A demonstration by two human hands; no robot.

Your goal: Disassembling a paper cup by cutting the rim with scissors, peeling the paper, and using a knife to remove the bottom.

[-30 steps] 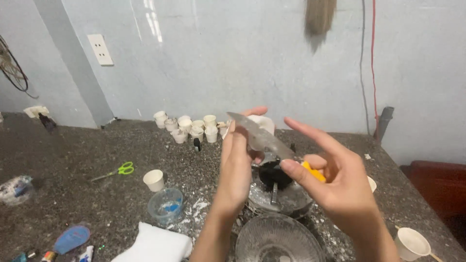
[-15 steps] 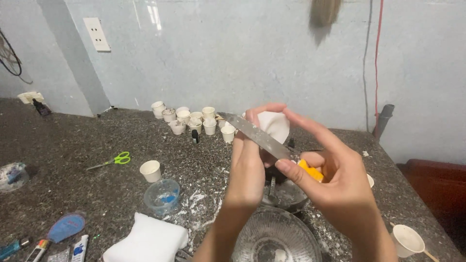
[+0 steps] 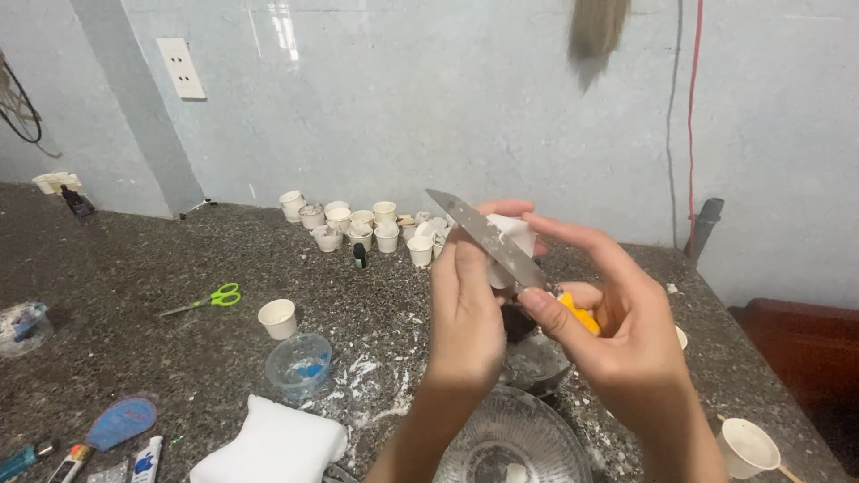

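Head view: at centre frame the right hand (image 3: 626,344) grips a knife (image 3: 490,240) by its yellow handle, thumb and fingers closed around it, index finger stretched out above the blade. The blade slants up toward the upper left of centre. The left hand (image 3: 467,309) is raised just left of it, fingers closed on a small white cup (image 3: 512,234) that sits behind the blade at mid-frame; the blade crosses in front of the cup, and whether the edge touches it cannot be told.

Below the hands, at the bottom centre, stands a glass bowl (image 3: 501,443), with a dark pot-like thing just above it, mostly hidden. White crumbs lie scattered on the counter (image 3: 134,268) around them, so some scraping or cutting seems done already. A cluster of cups (image 3: 353,224) waits at upper centre left against the wall, so much looks left to do.

Toward the left lie green scissors (image 3: 215,297), a lone cup (image 3: 277,317), a clear lid (image 3: 299,362) and a white block (image 3: 273,443) at the bottom
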